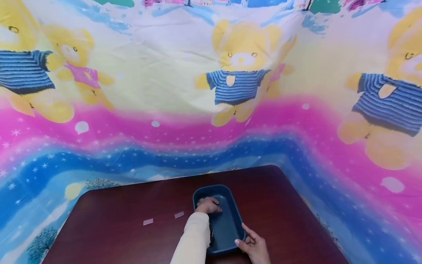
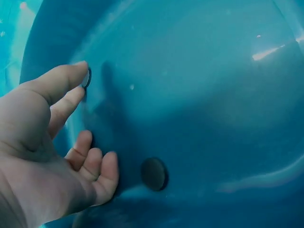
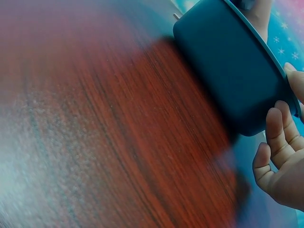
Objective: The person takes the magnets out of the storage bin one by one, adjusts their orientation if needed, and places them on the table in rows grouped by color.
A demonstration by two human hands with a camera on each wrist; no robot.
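A deep blue rectangular tray (image 1: pixel 227 234) stands on the table. My left hand (image 1: pixel 208 205) reaches down inside its far left part. In the left wrist view, the thumb and index finger pinch a small dark disc (image 2: pixel 88 78), seen nearly edge-on; the other fingers are loosely bent near the tray wall. A second dark round disc (image 2: pixel 154 174) lies in the tray close to those fingers. My right hand (image 1: pixel 255 246) holds the tray's rim at the near right corner, thumb on the rim and fingers against the outer wall, as the right wrist view shows.
Two small pale flat rectangular pieces (image 1: pixel 148 222) lie on the dark red-brown table (image 1: pixel 125 205), left of the tray. A printed curtain with bears (image 1: pixel 244 80) hangs behind the table and along its right side.
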